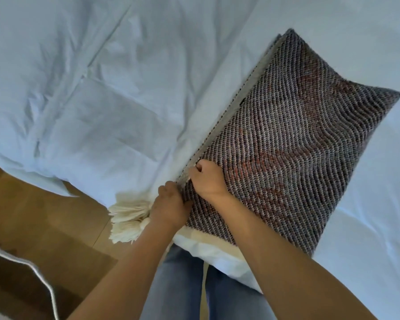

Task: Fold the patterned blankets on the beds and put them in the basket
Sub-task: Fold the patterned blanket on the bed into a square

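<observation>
A dark woven patterned blanket (pixel 293 135) lies folded into a long rectangle on the white bed (pixel 125 77), running diagonally from the near edge to the far right. Its cream tassels (pixel 127 218) hang over the bed's near corner. My left hand (pixel 169 204) grips the blanket's near left corner beside the tassels. My right hand (pixel 206 179) pinches the layered left edge just above it, fingers closed on the fabric. The two hands are almost touching.
A wooden floor (pixel 44 204) shows at the lower left. A dark object with a pale curved rim (pixel 39 276) sits at the bottom left corner. My legs in jeans (pixel 183 285) stand against the bed's near edge.
</observation>
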